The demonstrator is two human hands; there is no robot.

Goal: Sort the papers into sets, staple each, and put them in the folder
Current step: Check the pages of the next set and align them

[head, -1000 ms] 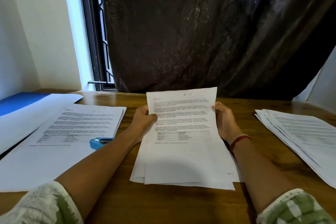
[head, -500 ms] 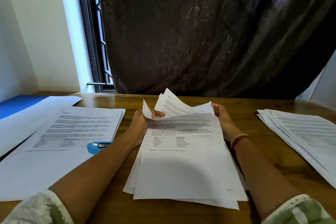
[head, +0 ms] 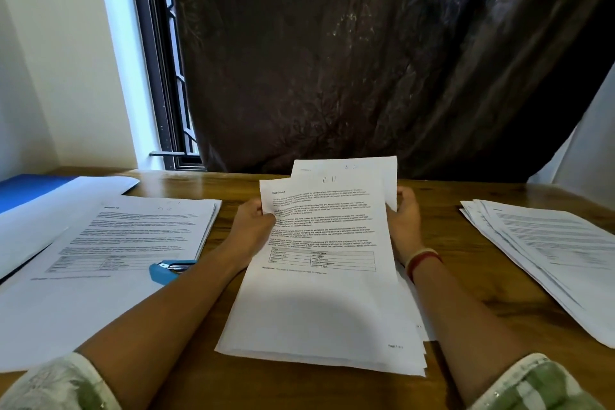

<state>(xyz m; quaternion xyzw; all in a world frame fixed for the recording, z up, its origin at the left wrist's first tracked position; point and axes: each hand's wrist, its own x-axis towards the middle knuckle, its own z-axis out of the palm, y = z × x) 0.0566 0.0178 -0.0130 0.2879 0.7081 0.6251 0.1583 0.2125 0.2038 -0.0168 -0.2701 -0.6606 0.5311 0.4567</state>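
A stack of printed papers (head: 319, 306) lies in the middle of the wooden table, its far end lifted toward me. My left hand (head: 253, 226) grips the stack's upper left edge, thumb on the top sheet. At the upper right edge my right hand (head: 404, 220) holds the sheets, and one page sticks up behind the top one. A blue stapler (head: 169, 270) rests on a second paper pile (head: 133, 233) to the left. The blue folder (head: 30, 190) lies at the far left, partly under white sheets.
A fanned pile of papers (head: 545, 253) covers the table's right side. More white sheets (head: 60, 313) spread over the near left. A dark curtain (head: 366, 60) hangs behind the table, with a window frame (head: 159, 77) to its left. Bare wood shows between the piles.
The top sheets, curled and flipped back half a second ago, now stand up flat again. A different page faces me, with one more sheet offset behind it. Both hands stay at the top edge.
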